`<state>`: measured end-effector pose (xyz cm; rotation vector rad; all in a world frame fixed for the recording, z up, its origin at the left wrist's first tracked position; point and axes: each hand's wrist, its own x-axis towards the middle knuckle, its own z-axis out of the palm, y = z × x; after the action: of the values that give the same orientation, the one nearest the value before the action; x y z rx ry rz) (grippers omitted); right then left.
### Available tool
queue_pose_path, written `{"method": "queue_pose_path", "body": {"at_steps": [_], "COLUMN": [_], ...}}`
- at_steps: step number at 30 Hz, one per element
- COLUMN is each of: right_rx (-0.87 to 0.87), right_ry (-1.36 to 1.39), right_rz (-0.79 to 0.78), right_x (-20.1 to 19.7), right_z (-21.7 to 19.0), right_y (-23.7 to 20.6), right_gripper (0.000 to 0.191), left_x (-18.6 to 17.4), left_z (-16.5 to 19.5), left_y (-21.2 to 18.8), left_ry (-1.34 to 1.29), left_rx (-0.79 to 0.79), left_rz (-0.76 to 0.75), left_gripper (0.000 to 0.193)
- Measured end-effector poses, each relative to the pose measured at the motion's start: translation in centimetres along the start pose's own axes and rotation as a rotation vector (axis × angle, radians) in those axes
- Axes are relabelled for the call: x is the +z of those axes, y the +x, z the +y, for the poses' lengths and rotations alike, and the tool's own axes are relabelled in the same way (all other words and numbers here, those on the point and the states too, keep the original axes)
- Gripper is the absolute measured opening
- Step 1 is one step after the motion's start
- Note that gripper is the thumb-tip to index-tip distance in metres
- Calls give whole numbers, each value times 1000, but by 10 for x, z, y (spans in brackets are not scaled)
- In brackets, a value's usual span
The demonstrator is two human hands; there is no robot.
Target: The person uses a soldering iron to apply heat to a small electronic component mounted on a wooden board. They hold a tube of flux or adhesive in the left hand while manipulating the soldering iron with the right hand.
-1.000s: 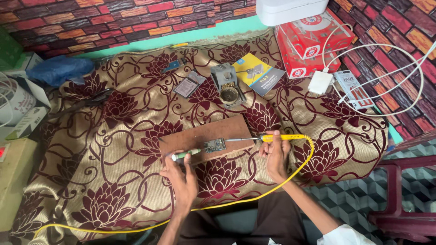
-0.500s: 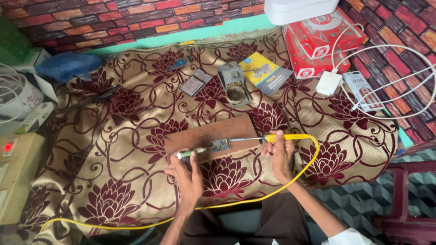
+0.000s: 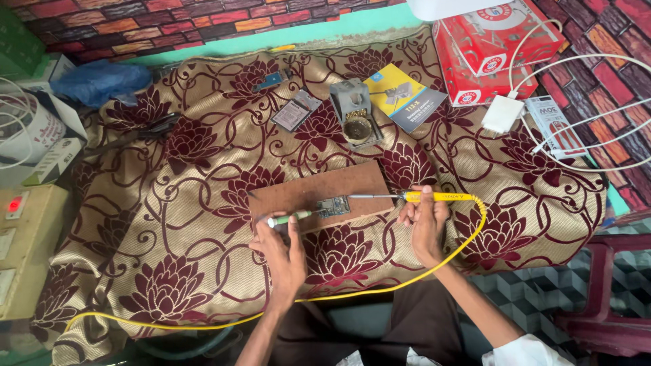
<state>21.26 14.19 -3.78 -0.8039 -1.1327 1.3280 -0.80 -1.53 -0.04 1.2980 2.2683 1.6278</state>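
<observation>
Your left hand (image 3: 281, 247) pinches a green-handled tool (image 3: 290, 217), its tip resting at the left edge of a small circuit board (image 3: 333, 206). Your right hand (image 3: 424, 220) is closed around the yellow handle of a soldering iron (image 3: 413, 196), its thin metal tip touching the board's right edge. The board lies near the front edge of a brown wooden slab (image 3: 319, 191) on a floral cloth (image 3: 190, 224) covering the bench.

Judging by this, the joint is being worked right now. No solder wire is visible, and the board is too small to tell what is done.

The iron's yellow cord (image 3: 380, 290) loops round your right wrist and trails across the front of the cloth. Beyond the slab stands a grey iron stand (image 3: 354, 115) with a brass cleaning coil, beside a yellow and grey leaflet (image 3: 404, 100) and a small flat packet (image 3: 296, 111). Farther right are red boxes (image 3: 485, 51), a white charger (image 3: 502, 114) and white cables (image 3: 583, 125). Nothing blocks the board.
</observation>
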Motion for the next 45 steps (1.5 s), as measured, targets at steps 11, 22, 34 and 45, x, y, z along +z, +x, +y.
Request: {"method": "queue_pose_path", "body": {"at_steps": [11,22,34,45], "right_rx": [13,-19,-9,-310], "right_ry": [-27,-18,-42,-344], "right_rz": [-33,-14,-31,-108], "right_x": [0,-2,-7,-5], "right_z": [-4,1,6,-8], "right_y": [-2,0,1,4], "right_gripper": [36,37,34,31], "left_x": [3,1,2,2], "left_z": [-1,1,2,3], "left_y": [-1,0,0,1], "left_ry": [-51,-31,-78,-17], "left_rx": [-9,24,89,14], "left_rz": [14,16,47,19], "left_gripper": [25,24,24,27]}}
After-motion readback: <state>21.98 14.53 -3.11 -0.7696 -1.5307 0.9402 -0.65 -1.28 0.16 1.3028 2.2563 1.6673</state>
